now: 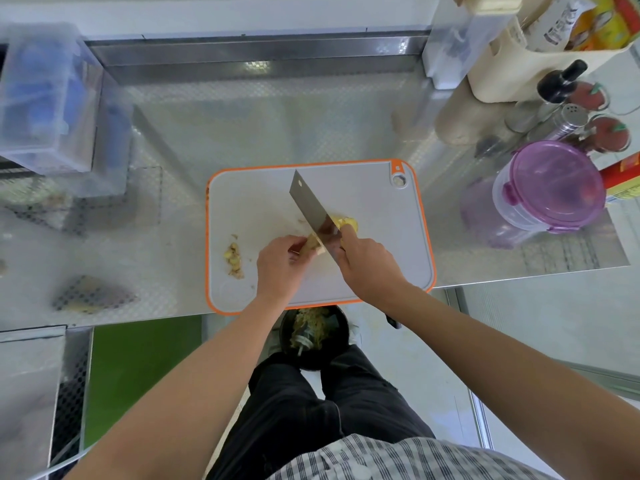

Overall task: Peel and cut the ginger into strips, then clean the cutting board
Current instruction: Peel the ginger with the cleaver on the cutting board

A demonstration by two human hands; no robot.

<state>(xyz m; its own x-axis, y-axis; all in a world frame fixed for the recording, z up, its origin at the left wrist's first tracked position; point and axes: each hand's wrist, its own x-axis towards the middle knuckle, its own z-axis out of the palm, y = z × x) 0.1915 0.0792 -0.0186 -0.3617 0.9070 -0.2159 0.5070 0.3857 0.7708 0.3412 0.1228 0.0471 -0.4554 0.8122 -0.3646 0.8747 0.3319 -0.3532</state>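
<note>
My left hand [280,268] pinches one piece of ginger [311,244] low on the board. Its long axis runs from my fingers rightward and away, and its far end meets the blade. My right hand [367,265] is clamped on one cleaver [311,206], whose blade points away and leftward. Just right of the blade lies one small heap of cut ginger [347,222]. One pile of peelings [233,259] sits near the left edge of the single cutting board [381,202].

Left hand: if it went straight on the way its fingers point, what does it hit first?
Likely the cleaver blade. The left hand pinches the ginger piece, fingers aimed up-right, and the blade, held by the right hand, stands against that ginger. Depth unclear from overhead.
</note>
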